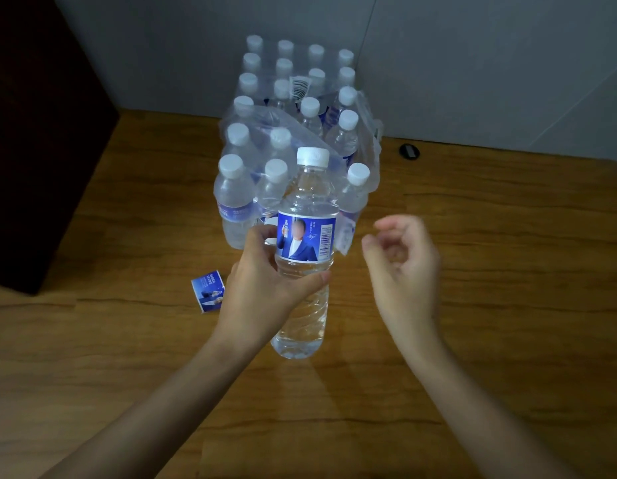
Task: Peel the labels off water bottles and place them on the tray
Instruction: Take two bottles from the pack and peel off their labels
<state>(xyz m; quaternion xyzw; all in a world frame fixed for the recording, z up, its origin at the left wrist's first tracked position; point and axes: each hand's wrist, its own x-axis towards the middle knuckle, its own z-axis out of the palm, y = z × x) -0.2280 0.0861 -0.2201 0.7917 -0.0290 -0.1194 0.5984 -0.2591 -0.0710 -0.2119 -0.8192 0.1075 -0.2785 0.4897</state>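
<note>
- Head view: at frame centre, the left hand (265, 281) is grasping a water bottle (302, 257) upright, its blue label (305, 236) still on.
- Centre right, the right hand (402, 261) is hovering loosely curled, holding nothing, blurred.
- A peeled label (208, 290) is lying on the wooden floor (490, 271) left of centre.
- The shrink-wrapped bottle pack (293, 126) is standing behind, upper centre.

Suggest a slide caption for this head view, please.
Left hand holds labelled bottle; right hand hovers empty.

Two bare forearms, no sleeves, unadorned wrists
</note>
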